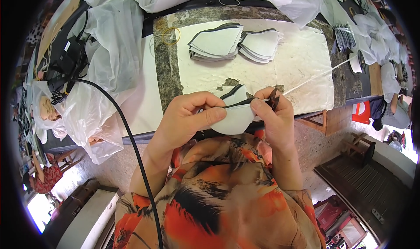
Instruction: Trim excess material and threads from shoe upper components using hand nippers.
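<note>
Close to the table's near edge, my left hand (pixel 188 117) pinches a curved white cut piece with a black edge (pixel 234 121) between thumb and fingers. My right hand (pixel 280 122) grips the same piece at its right end. Dark pointed snips (pixel 274 100) stick up among the fingers of that hand. From there a thin white strip (pixel 313 80) runs taut to the right across the board. Another white piece with black edging (pixel 236 95) lies just beyond my fingers. Farther back sit two fanned stacks of similar pieces, a left stack (pixel 214 43) and a right stack (pixel 260 43).
A worn board covered with white sheeting (pixel 197 78) lies on the table. Crumpled clear plastic bags (pixel 109 43) cover the left and back. A black cable (pixel 127 122) hangs in front of my left arm. At the right are a bundle of dark strips (pixel 344 38) and a wooden stool (pixel 317 122).
</note>
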A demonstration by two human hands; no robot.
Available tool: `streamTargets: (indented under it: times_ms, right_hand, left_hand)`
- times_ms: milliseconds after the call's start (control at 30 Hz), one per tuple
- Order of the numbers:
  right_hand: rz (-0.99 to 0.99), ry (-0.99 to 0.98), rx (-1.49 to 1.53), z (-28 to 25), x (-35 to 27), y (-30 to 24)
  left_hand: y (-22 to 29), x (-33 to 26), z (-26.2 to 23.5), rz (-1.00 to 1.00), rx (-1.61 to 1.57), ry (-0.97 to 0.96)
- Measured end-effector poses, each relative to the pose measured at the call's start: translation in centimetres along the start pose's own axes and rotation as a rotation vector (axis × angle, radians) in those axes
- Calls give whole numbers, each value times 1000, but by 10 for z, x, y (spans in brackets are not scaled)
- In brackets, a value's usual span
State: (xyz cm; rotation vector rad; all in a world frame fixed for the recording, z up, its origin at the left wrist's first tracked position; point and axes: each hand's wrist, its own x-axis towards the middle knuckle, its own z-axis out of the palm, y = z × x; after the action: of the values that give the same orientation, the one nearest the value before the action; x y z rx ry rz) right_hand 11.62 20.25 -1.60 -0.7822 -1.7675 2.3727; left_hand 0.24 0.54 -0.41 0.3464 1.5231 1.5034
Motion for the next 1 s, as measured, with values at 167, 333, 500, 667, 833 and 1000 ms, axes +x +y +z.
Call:
streamTargets:
  times_ms: [167,333,500,667,833,1000]
  right_hand:
    - [-25,-17,182,3,-1,10]
    - [-140,51,148,2,-4,8]
    - [-192,43,8,-1,-3,6]
    - [-201,17,-21,1,-2,8]
    - [-222,24,-48,0,0,9]
    - [-165,-25,-64,3,-1,6]
  left_hand:
    - [-2,0,2,26,-280,-13]
    - [8,1,0,-38,-258,-8]
    - [4,1,-1,-16,-244,-17]
    - [-3,4,-2,18,-211,6]
    - [3,2,3,34,-241,23]
    - [3,3,0,-28,-159,99]
